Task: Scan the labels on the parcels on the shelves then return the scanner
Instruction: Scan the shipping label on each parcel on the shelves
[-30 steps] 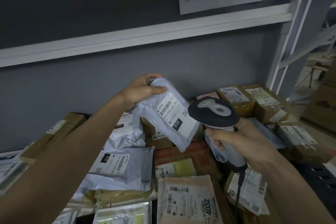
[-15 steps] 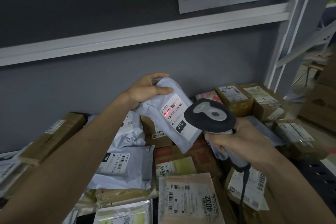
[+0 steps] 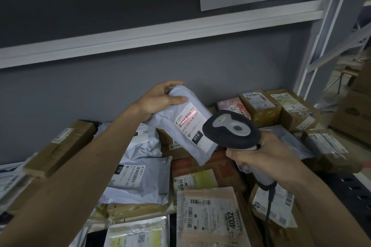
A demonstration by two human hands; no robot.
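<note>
While the left hand (image 3: pixel 158 99) is gripping the top end of a soft grey poly mailer (image 3: pixel 181 126), thumb lying across the front and fingers curled behind, the right hand (image 3: pixel 261 158) is wrapping its fingers round the pale handle of a scanner (image 3: pixel 230 132). Held tilted, the crinkled mailer is hanging above the pile, its white label (image 3: pixel 190 124) facing the scanner's rounded black head, which is sitting just beside the mailer's lower edge. A thin red line is glowing across the label's barcode. The scanner's dark cable (image 3: pixel 270 202) is trailing down below the right wrist and running out of sight.

Beneath the left forearm, another wrinkled grey mailer (image 3: pixel 138 178) is lying flat with its label up. Below both hands, a tan padded envelope (image 3: pixel 210 218) marked 4032 is resting on a reddish carton (image 3: pixel 222 166). Beyond the right hand, taped brown cardboard boxes (image 3: pixel 261 106) are standing against the grey wall, and more are blurring out to the right. Left of the left arm, a long brown box (image 3: pixel 60 146) is lying partly smeared. Small print on most labels is too fine to read.
</note>
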